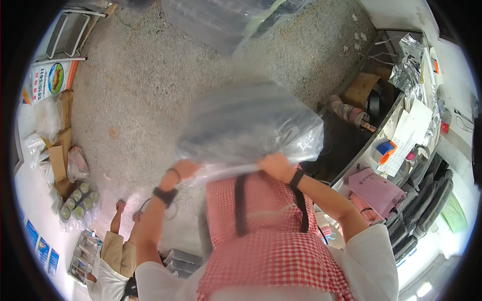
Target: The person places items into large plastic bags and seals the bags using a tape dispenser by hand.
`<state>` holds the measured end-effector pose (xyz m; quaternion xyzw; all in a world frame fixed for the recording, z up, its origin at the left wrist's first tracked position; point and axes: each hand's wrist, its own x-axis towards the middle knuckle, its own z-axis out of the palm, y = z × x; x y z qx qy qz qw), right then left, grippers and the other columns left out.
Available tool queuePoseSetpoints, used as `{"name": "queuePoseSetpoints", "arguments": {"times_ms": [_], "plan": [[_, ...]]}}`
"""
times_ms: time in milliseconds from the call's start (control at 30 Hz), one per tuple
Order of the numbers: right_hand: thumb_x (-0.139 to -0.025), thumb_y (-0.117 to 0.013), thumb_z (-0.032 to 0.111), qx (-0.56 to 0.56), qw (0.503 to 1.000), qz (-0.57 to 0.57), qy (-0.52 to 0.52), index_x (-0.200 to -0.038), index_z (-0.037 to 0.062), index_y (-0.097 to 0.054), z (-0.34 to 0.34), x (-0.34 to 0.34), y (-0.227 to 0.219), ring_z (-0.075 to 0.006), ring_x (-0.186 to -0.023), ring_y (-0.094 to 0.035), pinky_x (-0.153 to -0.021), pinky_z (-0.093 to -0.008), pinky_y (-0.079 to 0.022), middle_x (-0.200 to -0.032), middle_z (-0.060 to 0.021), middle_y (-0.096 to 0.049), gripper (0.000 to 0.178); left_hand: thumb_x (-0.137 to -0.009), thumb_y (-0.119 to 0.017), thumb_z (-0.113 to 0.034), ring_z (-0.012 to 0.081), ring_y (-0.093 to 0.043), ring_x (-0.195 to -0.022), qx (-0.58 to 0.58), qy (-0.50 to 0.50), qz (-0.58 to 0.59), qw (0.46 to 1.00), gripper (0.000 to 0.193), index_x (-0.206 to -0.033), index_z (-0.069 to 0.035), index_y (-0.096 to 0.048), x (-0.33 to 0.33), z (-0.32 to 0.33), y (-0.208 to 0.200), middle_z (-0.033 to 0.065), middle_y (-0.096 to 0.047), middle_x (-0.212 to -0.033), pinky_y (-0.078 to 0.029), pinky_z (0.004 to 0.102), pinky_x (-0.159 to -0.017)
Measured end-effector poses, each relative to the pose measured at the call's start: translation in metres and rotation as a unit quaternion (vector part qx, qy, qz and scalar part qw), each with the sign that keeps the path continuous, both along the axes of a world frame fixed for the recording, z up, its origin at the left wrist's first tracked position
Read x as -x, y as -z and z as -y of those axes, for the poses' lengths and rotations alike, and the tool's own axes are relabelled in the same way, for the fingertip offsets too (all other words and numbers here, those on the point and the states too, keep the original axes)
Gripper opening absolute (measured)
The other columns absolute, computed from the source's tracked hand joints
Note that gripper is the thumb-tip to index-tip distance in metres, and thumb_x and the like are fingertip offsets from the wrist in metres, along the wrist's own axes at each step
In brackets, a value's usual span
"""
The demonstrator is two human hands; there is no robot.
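A large clear plastic bag [246,125] with something dark and bulky inside spans the space before my red-checked apron. Motion blurs its far side. My left hand [185,169] is closed on the bag's near left edge, a dark band round the wrist. At the near edge, further right, my right hand [276,165] grips the plastic with its fingers curled in. The loose rim of the bag stretches between both hands. What the dark contents are, I cannot tell.
Another plastic-wrapped bundle [221,20] lies on the floor ahead. On the right, a cluttered table [359,158] holds an orange-and-blue tape dispenser [385,151] and a pink bag [375,189]. Cardboard [61,163] and wrapped cans [79,203] stand left. Another person [113,251] is at lower left.
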<state>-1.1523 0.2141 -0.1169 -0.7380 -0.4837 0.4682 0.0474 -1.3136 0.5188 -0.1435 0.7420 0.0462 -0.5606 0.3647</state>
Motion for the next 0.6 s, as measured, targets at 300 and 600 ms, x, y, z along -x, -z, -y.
{"name": "queuePoseSetpoints", "arguments": {"times_ms": [300, 600], "plan": [[-0.075, -0.067, 0.04, 0.057, 0.989, -0.132, -0.032, -0.083, 0.0054, -0.065, -0.043, -0.045, 0.031, -0.0349, -0.079, -0.062, -0.07, -0.0429, -0.05, -0.081, -0.0157, -0.064, 0.035, -0.076, -0.054, -0.011, 0.0279, -0.057, -0.089, -0.123, -0.095, 0.565, 0.81, 0.015, -0.089, -0.005, -0.057, -0.062, 0.137, -0.01, 0.0108, -0.061, -0.094, -0.045, 0.0378, -0.077], [-0.071, -0.072, 0.036, 0.237, 0.942, 0.213, 0.107, -0.105, 0.0131, -0.063, 0.097, -0.158, -0.051, -0.0244, -0.077, -0.065, -0.061, -0.0376, -0.051, -0.089, -0.0065, -0.067, 0.043, -0.094, -0.044, -0.032, 0.039, -0.058, -0.067, 0.029, -0.111, 0.314, 0.942, 0.033, -0.082, -0.003, -0.055, -0.107, 0.087, 0.019, 0.0184, -0.059, -0.068, -0.045, 0.0469, -0.06]]}}
